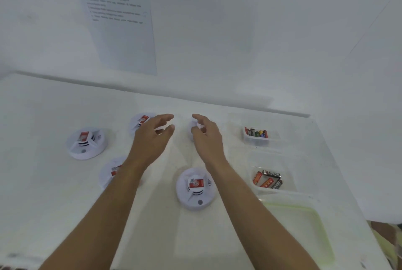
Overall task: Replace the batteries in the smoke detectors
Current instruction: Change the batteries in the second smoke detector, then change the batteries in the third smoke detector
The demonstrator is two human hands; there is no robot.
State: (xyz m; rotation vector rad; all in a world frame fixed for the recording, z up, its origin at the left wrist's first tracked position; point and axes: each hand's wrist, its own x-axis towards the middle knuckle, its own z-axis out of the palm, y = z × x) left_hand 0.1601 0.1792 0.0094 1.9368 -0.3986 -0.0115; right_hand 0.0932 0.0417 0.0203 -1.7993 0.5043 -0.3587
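Both your hands are out over the white table (54, 204), fingers spread, holding nothing: left hand (152, 137) over the far-left smoke detector (141, 120), right hand (206, 137) just over the far-middle smoke detector (193, 124). Nearest detector (194, 188) sits between your forearms. Batteries (256, 132) in the far clear tub (258, 141), more batteries (268, 179) in the near tub (289, 180), both right of your hands
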